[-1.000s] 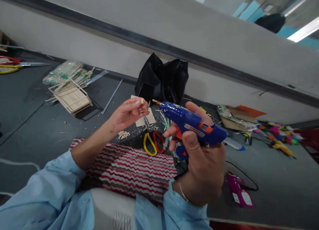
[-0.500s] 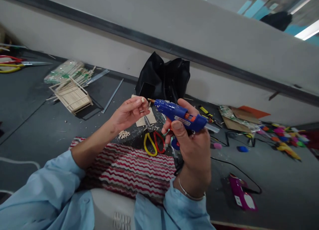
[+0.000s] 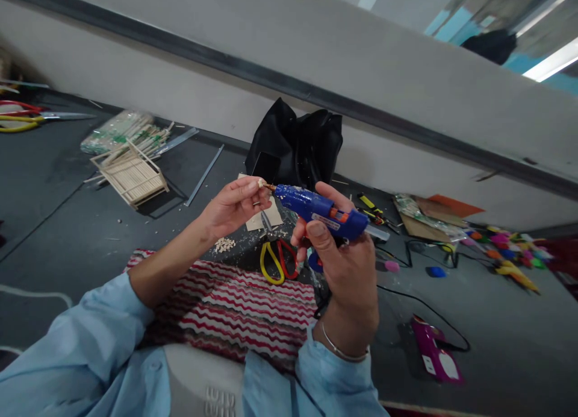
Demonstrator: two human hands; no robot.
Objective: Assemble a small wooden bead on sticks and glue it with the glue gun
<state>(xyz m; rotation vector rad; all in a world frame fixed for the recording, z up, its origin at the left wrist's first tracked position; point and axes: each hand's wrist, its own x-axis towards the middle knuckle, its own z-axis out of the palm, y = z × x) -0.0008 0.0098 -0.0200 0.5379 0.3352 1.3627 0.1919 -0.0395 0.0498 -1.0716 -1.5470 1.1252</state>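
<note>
My left hand [image 3: 232, 206] is raised and pinches a tiny pale wooden piece [image 3: 259, 182] between thumb and fingertips. My right hand [image 3: 341, 257] grips a blue hot glue gun [image 3: 318, 207] by the handle, a finger at the orange trigger. The gun's brass nozzle touches the small piece. A black cord runs from the gun down to the floor. Below the hands lie scissors with one yellow and one red handle [image 3: 277, 261], a cardboard scrap [image 3: 264, 218] and a small heap of pale wooden bits [image 3: 223, 244].
A red-and-white striped cloth [image 3: 235, 302] covers my lap. A stick-built tray [image 3: 130, 176] and packs of sticks lie at the left. A black bag [image 3: 295, 143] leans on the wall. Coloured bits [image 3: 510, 248], cardboard and a magenta item [image 3: 436, 357] lie on the right.
My right hand has brought the glue gun left and lower, until its nozzle meets the small piece in my left hand. The left hand has hardly moved.
</note>
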